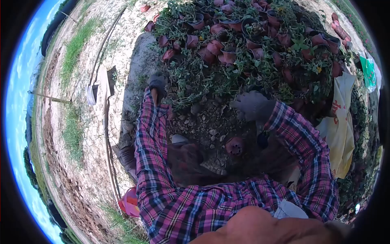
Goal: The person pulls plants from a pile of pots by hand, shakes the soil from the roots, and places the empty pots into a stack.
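My left hand [157,83], in a dark grey knitted glove, is at the left edge of the green weeds [191,87]. Its fingers look curled, and whatever they may hold is hidden. Over the bare soil [203,122] on the right, my right hand [252,105] wears a similar glove. Its fingers reach leftward, slightly apart, and nothing shows in them. An upturned reddish-brown plant pot [234,146] lies on the soil close to my body. Beyond both hands, several more pots [215,47] lie tipped over among the weeds.
A yellow and white sack [339,130] lies at the right, with a green and white plastic bag [368,73] farther out. Along the pale dry ground at left runs a thin hose [106,126]. A stack of pots [340,29] lies at far right.
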`<act>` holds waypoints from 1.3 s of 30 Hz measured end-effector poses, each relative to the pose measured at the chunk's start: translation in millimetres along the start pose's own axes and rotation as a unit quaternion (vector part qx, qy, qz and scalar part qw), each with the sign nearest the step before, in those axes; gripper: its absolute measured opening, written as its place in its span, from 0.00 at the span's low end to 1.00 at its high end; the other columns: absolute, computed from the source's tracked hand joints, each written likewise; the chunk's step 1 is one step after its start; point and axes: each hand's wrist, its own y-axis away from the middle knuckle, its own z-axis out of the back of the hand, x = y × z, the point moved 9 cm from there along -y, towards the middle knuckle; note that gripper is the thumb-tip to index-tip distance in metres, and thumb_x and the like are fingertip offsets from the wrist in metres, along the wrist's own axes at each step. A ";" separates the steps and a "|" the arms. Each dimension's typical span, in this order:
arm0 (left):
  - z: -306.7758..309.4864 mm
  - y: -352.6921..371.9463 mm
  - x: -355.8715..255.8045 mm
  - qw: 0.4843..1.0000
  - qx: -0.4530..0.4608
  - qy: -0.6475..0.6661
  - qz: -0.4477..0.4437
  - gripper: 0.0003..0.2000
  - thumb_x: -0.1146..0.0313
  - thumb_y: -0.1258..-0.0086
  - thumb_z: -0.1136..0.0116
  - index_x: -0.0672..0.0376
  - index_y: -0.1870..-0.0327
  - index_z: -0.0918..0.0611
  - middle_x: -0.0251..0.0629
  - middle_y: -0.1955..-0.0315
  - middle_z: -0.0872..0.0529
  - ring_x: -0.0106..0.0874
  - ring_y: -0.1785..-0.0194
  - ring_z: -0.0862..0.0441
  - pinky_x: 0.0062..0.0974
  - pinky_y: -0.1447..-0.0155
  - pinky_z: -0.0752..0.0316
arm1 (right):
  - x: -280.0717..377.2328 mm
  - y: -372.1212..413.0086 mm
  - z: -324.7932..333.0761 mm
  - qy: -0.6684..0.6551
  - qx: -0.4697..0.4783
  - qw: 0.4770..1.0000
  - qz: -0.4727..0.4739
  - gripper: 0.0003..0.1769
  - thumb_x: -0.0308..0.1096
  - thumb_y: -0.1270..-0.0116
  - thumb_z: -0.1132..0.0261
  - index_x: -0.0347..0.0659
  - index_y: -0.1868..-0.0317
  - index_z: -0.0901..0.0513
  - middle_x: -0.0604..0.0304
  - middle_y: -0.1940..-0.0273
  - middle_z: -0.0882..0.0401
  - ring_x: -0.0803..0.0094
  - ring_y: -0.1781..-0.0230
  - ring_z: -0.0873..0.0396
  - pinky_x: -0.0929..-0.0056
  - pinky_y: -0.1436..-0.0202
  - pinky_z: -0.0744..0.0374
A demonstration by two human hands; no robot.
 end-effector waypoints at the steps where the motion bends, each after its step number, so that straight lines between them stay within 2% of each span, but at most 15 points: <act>1: -10.4 -26.1 19.2 0.999 -0.014 0.032 0.007 0.10 0.66 0.39 0.46 0.58 0.58 0.20 0.38 0.73 0.17 0.30 0.74 0.19 0.27 0.69 0.24 | 6.3 -3.4 2.7 -0.014 -0.007 1.000 0.027 0.25 0.43 0.44 0.38 0.50 0.44 0.30 0.55 0.52 0.27 0.57 0.51 0.26 0.56 0.51 0.27; 6: -27.1 -81.7 1.4 0.992 -0.083 -0.059 0.079 0.21 0.57 0.46 0.42 0.54 0.51 0.22 0.50 0.61 0.18 0.45 0.54 0.21 0.36 0.50 0.28 | -12.1 -9.0 -4.4 -0.058 0.090 0.994 -0.028 0.26 0.45 0.41 0.40 0.51 0.43 0.31 0.55 0.49 0.30 0.57 0.46 0.30 0.56 0.44 0.30; 9: -49.6 -97.3 11.8 0.979 -0.147 -0.002 0.142 0.25 0.57 0.46 0.41 0.55 0.46 0.25 0.53 0.56 0.20 0.48 0.50 0.23 0.37 0.47 0.29 | -21.4 -20.1 -4.9 -0.078 0.107 0.990 -0.043 0.26 0.46 0.41 0.40 0.51 0.43 0.31 0.56 0.48 0.30 0.58 0.45 0.31 0.57 0.42 0.31; 13: -72.3 -105.8 18.3 0.989 -0.106 0.037 0.092 0.15 0.62 0.43 0.46 0.57 0.56 0.19 0.50 0.64 0.17 0.46 0.58 0.20 0.37 0.54 0.27 | -27.2 -24.7 -2.2 -0.069 0.121 0.988 -0.064 0.25 0.45 0.41 0.40 0.50 0.43 0.31 0.55 0.48 0.30 0.58 0.45 0.31 0.56 0.44 0.30; 17: 4.8 -57.7 -35.9 0.967 -0.253 0.032 0.024 0.11 0.66 0.43 0.49 0.54 0.62 0.18 0.47 0.70 0.17 0.46 0.64 0.19 0.37 0.60 0.26 | -19.7 -28.2 -9.6 -0.093 0.115 0.989 -0.020 0.24 0.44 0.38 0.44 0.45 0.43 0.31 0.52 0.51 0.29 0.56 0.49 0.29 0.60 0.45 0.31; 20: 31.8 -14.2 -97.1 0.983 -0.173 0.039 -0.036 0.11 0.67 0.44 0.50 0.53 0.61 0.18 0.46 0.71 0.17 0.43 0.65 0.18 0.34 0.61 0.26 | -16.4 -43.0 -7.9 -0.199 0.101 0.975 -0.018 0.25 0.45 0.36 0.45 0.43 0.42 0.32 0.49 0.52 0.27 0.53 0.51 0.27 0.60 0.47 0.29; 22: 20.8 -7.4 -109.9 0.983 -0.121 0.073 -0.117 0.11 0.67 0.43 0.49 0.54 0.62 0.17 0.44 0.73 0.17 0.40 0.67 0.18 0.32 0.63 0.26 | -35.1 -69.8 -17.9 -0.253 -0.059 0.966 0.015 0.25 0.45 0.34 0.46 0.41 0.41 0.33 0.49 0.50 0.26 0.54 0.52 0.25 0.61 0.50 0.27; 23: 13.2 9.0 -120.7 0.986 -0.077 0.101 -0.106 0.11 0.67 0.43 0.49 0.55 0.63 0.17 0.44 0.73 0.17 0.39 0.68 0.18 0.31 0.63 0.26 | -46.6 -76.3 -12.2 -0.393 -0.111 0.913 -0.004 0.21 0.38 0.37 0.44 0.41 0.44 0.31 0.48 0.57 0.22 0.55 0.57 0.22 0.63 0.57 0.25; 24: -1.0 31.5 -138.4 0.986 -0.032 0.130 -0.099 0.10 0.67 0.43 0.48 0.56 0.63 0.17 0.44 0.74 0.17 0.38 0.69 0.18 0.30 0.64 0.26 | -62.2 -81.1 -4.5 -0.395 -0.166 0.901 -0.063 0.22 0.38 0.37 0.43 0.38 0.44 0.32 0.50 0.61 0.21 0.59 0.59 0.21 0.66 0.58 0.25; 26: -26.2 70.1 -166.7 0.980 0.044 0.167 -0.098 0.10 0.67 0.42 0.48 0.57 0.63 0.17 0.43 0.74 0.16 0.35 0.70 0.18 0.29 0.64 0.26 | -77.1 -78.9 -6.6 -0.574 -0.149 0.780 -0.199 0.21 0.39 0.38 0.41 0.34 0.49 0.30 0.52 0.65 0.22 0.65 0.63 0.21 0.68 0.60 0.24; 29: -56.5 109.7 -184.5 0.974 0.089 0.182 -0.098 0.10 0.67 0.42 0.46 0.59 0.63 0.17 0.42 0.74 0.16 0.31 0.70 0.18 0.27 0.65 0.27 | -95.2 -104.7 -20.6 -0.535 -0.184 0.814 -0.127 0.21 0.43 0.42 0.37 0.35 0.56 0.27 0.53 0.68 0.22 0.69 0.65 0.22 0.70 0.62 0.25; 31: -48.6 138.4 -196.0 0.981 0.060 0.167 -0.079 0.11 0.68 0.43 0.43 0.60 0.61 0.18 0.41 0.72 0.16 0.29 0.70 0.18 0.27 0.65 0.27 | -85.1 -89.4 -9.2 -0.555 -0.192 0.794 -0.155 0.20 0.44 0.44 0.36 0.35 0.60 0.26 0.53 0.68 0.22 0.68 0.65 0.23 0.69 0.63 0.25; 32: -43.5 163.9 -209.2 0.961 0.124 0.232 -0.088 0.16 0.64 0.47 0.38 0.59 0.57 0.19 0.40 0.68 0.15 0.32 0.67 0.18 0.28 0.62 0.26 | -79.6 -83.1 -3.9 -0.565 -0.195 0.784 -0.168 0.20 0.45 0.45 0.35 0.35 0.62 0.26 0.52 0.68 0.22 0.68 0.66 0.23 0.69 0.63 0.25; 35: -37.2 176.4 -195.5 0.985 0.116 0.057 -0.115 0.20 0.62 0.49 0.35 0.59 0.55 0.21 0.40 0.66 0.15 0.33 0.65 0.18 0.29 0.60 0.26 | -75.2 -102.6 -15.6 -0.478 -0.205 0.848 -0.101 0.19 0.43 0.46 0.34 0.36 0.63 0.26 0.53 0.68 0.22 0.69 0.68 0.22 0.70 0.67 0.24; 39: -45.8 180.5 -159.4 0.986 0.111 0.119 -0.047 0.16 0.65 0.50 0.36 0.59 0.60 0.19 0.42 0.67 0.16 0.34 0.63 0.18 0.28 0.58 0.25 | -53.2 -83.4 -9.1 -0.546 -0.195 0.807 -0.115 0.13 0.37 0.38 0.40 0.37 0.62 0.29 0.57 0.67 0.26 0.73 0.67 0.28 0.67 0.67 0.28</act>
